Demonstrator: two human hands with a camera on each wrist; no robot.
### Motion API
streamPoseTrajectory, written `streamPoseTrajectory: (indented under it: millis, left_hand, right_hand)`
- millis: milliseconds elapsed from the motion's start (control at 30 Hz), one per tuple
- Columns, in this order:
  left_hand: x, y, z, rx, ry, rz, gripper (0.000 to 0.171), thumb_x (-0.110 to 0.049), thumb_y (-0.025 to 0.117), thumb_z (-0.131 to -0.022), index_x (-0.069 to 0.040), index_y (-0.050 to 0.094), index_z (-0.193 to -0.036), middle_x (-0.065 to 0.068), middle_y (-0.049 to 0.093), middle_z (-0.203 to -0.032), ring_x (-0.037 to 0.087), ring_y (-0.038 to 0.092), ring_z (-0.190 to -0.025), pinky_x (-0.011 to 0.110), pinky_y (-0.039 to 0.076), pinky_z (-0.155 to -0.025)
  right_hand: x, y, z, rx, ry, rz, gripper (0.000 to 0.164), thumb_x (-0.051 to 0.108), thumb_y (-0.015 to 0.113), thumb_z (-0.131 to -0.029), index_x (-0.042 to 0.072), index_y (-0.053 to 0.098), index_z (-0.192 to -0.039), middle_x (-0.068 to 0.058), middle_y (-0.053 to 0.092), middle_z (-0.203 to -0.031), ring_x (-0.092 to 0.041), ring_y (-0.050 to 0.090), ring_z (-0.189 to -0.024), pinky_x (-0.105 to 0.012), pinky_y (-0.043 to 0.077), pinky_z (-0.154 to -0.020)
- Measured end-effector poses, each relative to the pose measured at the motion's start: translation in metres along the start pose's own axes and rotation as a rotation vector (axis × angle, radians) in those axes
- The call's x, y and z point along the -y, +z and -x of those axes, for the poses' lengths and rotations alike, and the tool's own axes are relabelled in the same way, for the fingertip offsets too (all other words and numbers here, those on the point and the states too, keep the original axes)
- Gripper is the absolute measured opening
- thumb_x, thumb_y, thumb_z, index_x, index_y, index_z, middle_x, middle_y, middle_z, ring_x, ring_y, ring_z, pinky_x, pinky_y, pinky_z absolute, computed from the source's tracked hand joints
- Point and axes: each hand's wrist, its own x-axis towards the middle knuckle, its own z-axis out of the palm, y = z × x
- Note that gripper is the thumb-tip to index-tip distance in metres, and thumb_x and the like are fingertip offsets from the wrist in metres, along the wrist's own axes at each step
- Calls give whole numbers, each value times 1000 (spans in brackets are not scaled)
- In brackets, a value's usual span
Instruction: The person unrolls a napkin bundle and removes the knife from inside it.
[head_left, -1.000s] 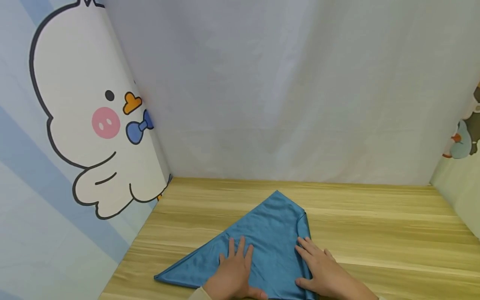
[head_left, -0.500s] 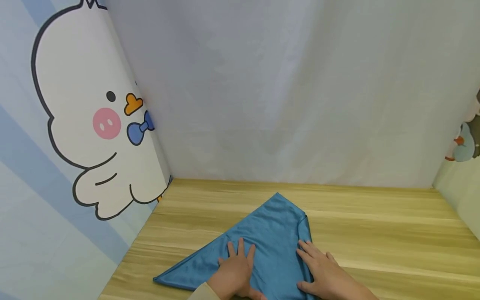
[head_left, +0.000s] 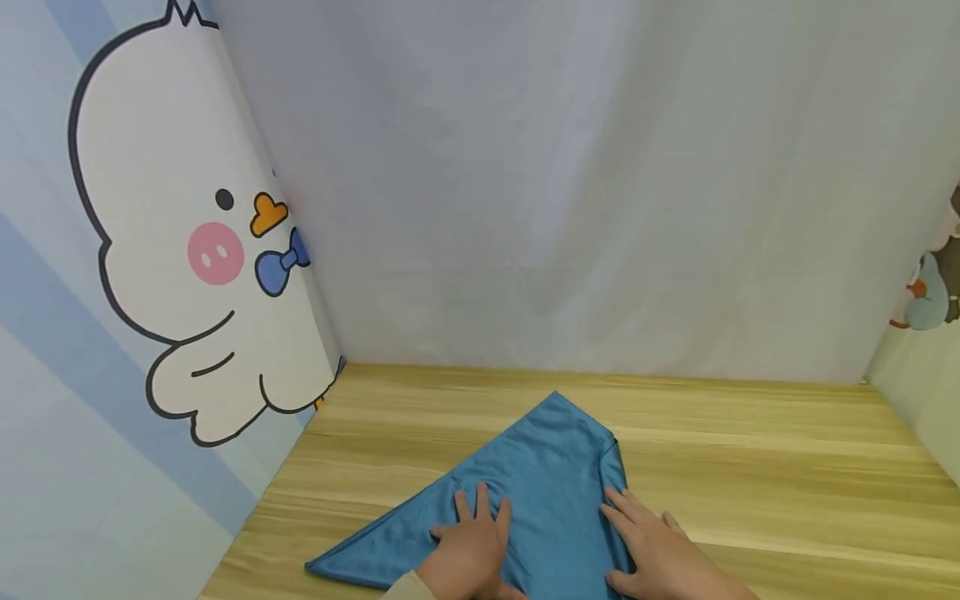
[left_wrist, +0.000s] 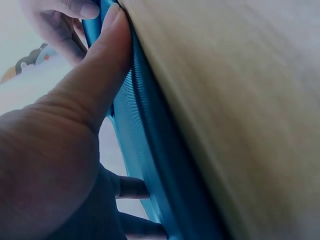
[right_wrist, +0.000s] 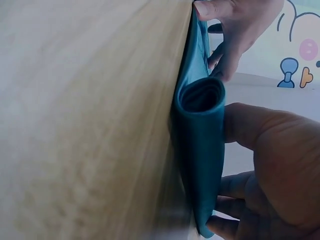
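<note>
A blue satiny cloth (head_left: 555,475), folded into a pointed shape, lies on the wooden table. Its right edge is rolled into a tube (right_wrist: 200,135), with the spiral end showing in the right wrist view. My left hand (head_left: 468,550) rests on the middle of the cloth, fingers spread. In the left wrist view its thumb (left_wrist: 107,65) lies along the cloth's near edge. My right hand (head_left: 656,542) lies along the rolled edge. Its thumb and fingertips touch the roll from above without wrapping round it. The cloth's nearest part is cut off by the head view's lower border.
Wood-grain tabletop (head_left: 772,467) extends to the right of and behind the cloth. A pale curtain (head_left: 585,200) hangs at the table's back edge. On the left stands a panel printed with a white cartoon bird (head_left: 157,208).
Both hands keep nearly the same pose on the cloth. The right hand and the rolled edge have shifted slightly to the right. The whole head view has tilted a little.
</note>
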Motion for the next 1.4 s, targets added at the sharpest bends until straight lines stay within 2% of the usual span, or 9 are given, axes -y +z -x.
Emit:
streamPoseTrajectory:
  millis: [233, 467, 633, 800, 1033, 1233, 1400]
  left_hand:
    - [-1, -2, -5, 25, -12, -21, 113, -84, 63, -60, -23, 32, -150, 18, 28, -153, 52, 31, -133, 72, 44, -67]
    - [-2, -6, -9, 66, -20, -20, 110, -81, 65, -62, -25, 31, -150, 17, 27, -153, 52, 29, -134, 71, 44, -72]
    - [-3, -7, -8, 59, -24, -26, 109, -80, 66, -62, -25, 32, -149, 17, 28, -153, 52, 30, -133, 73, 42, -73]
    - [-4, -6, -9, 57, -26, -38, 110, -82, 66, -61, -25, 33, -149, 17, 28, -153, 52, 30, -133, 75, 40, -75]
    - [-6, -4, -13, 54, -29, -45, 113, -84, 65, -58, -26, 32, -149, 17, 28, -153, 52, 30, -133, 77, 37, -74]
    - [-4, -4, -14, 62, -27, -32, 116, -85, 63, -56, -24, 32, -150, 18, 27, -154, 53, 29, -133, 78, 36, -74]
    - [-4, -5, -11, 53, -18, -44, 115, -86, 61, -58, -23, 33, -150, 18, 28, -153, 54, 31, -132, 77, 37, -74]
  right_hand:
    - [-4, 0, 0, -1, -8, -7, 86, 45, 77, -76, -2, 45, -140, -19, 36, -149, -41, 34, -135, -77, 26, -90]
    - [-5, -4, 3, 23, 60, -45, 85, 44, 78, -76, 1, 45, -141, -16, 35, -150, -40, 36, -135, -76, 24, -93]
    - [-7, -5, 4, 18, 68, -30, 86, 44, 78, -75, 1, 46, -141, -16, 37, -150, -37, 42, -131, -76, 26, -92]
    - [-14, -8, 5, 26, 41, -61, 88, 48, 76, -77, -1, 44, -142, -19, 36, -149, -41, 43, -129, -77, 28, -89]
    - [-31, -12, 15, 4, -34, -90, 86, 45, 73, -81, -3, 40, -144, -25, 37, -146, -44, 47, -123, -61, 43, -89]
    - [-38, -14, 23, -4, -27, -117, 84, 42, 75, -81, -2, 41, -144, -26, 36, -146, -46, 45, -124, -64, 42, -87]
    - [-42, -17, 29, -34, -71, -137, 83, 44, 74, -81, -2, 42, -143, -29, 36, -144, -50, 42, -124, -66, 41, -85]
